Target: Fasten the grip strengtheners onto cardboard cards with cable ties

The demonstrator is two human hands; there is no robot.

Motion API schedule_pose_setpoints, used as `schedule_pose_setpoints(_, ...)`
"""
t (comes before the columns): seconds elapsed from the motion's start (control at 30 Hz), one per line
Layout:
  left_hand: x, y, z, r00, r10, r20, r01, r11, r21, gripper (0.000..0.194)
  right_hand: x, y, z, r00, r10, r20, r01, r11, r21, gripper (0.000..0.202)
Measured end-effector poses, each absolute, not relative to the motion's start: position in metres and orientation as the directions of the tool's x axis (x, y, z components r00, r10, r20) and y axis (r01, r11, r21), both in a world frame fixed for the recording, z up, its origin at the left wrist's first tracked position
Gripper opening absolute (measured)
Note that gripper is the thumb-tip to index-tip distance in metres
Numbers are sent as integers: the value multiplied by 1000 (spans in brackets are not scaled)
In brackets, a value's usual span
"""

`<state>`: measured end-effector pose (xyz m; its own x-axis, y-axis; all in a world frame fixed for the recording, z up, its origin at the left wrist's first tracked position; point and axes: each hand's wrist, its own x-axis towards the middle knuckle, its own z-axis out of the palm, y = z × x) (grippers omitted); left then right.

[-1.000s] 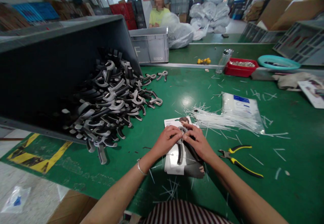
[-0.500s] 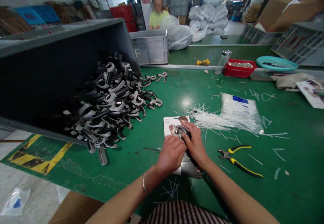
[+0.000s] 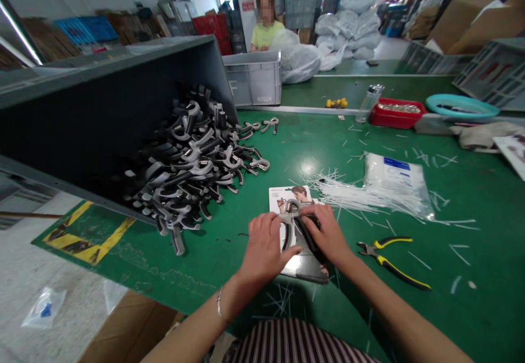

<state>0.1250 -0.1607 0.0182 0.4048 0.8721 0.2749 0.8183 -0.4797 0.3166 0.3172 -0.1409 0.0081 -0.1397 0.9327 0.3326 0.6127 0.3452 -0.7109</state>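
- Resting just below the middle of the frame, the left hand lies beside the spring hand grip with thumb spread away from its fingers; this left hand [image 3: 264, 243] looks unclosed, fingertips by the grip's near arm.
- Centre, the spring hand grip [image 3: 293, 209] lies on a printed card [image 3: 299, 267], coil end toward the top of the frame. Steadying it there looks like the step in hand; even, light pressure on both arms should stop it twisting or creasing the card.
- Right of that, the right hand [image 3: 327, 233] is closed around the grip's dark arm; a firm hold here probably serves as the anchor, leaving the left fingers free for fine adjustment.
- Left side: a big grey bin [image 3: 223, 84] on its side, with a heap of similar grips [image 3: 197, 166] inside and out past its mouth.
- Upper middle: a grey crate [image 3: 260, 81], contents hidden.
- Right of centre: a clear bag [image 3: 394, 171] of white ties, many lying loose at its left.
- Upper right: a red tray [image 3: 396, 121] of small shiny pieces, then a turquoise basin [image 3: 463, 113] holding dark items, too small to identify.
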Motion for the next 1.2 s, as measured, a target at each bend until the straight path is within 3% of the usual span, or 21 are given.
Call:
schedule_pose_setpoints(0.07, 113, -166, 18, 353, 916, 190, 862, -397, 316, 57, 320, -157, 17, -300, 914, 273, 649, 405, -644, 14)
schedule_pose_setpoints(0.13, 106, -168, 15, 362, 925, 119, 864, -381, 329, 42, 316, -168, 22, -402, 888, 224, 707, 456, -540, 12)
schedule_pose_setpoints(0.27, 109, -164, 15, 391, 912, 125, 860, -411, 304, 13, 296, -167, 24, -459, 872, 171, 827, 489, -277, 10)
schedule_pose_setpoints(0.4, 108, -159, 25, 436, 895, 93, 853, -444, 274, 16, 287, -156, 26, -498, 849, 174, 849, 519, -103, 13)
schedule_pose_setpoints(0.47, 101, -157, 29, 436, 898, 60, 820, -424, 385, 20, 292, -156, 27, -513, 843, 166, 836, 534, -126, 15)
schedule_pose_setpoints(0.6, 85, -150, 27, 485, 871, 73, 647, -414, 640, 19, 308, -159, 29, -507, 852, 130, 793, 520, -319, 7)
schedule_pose_setpoints(0.77, 98, -149, 17, 444, 880, 169, 513, -404, 757, 14, 309, -157, 26, -476, 862, 171, 741, 499, -450, 9)
schedule_pose_setpoints(0.93, 113, -155, 4, 325, 932, 157, 408, -288, 866, 13, 305, -157, 15, -360, 908, 215, 677, 413, -610, 5)
schedule_pose_setpoints(1.03, 113, -156, 1, 309, 939, 151, 386, -268, 883, 7, 306, -159, 12, -346, 916, 201, 675, 392, -625, 7)
schedule_pose_setpoints(1.2, 110, -153, 8, 338, 936, 96, 367, -225, 903, 7, 313, -160, 17, -416, 884, 212, 724, 463, -511, 11)
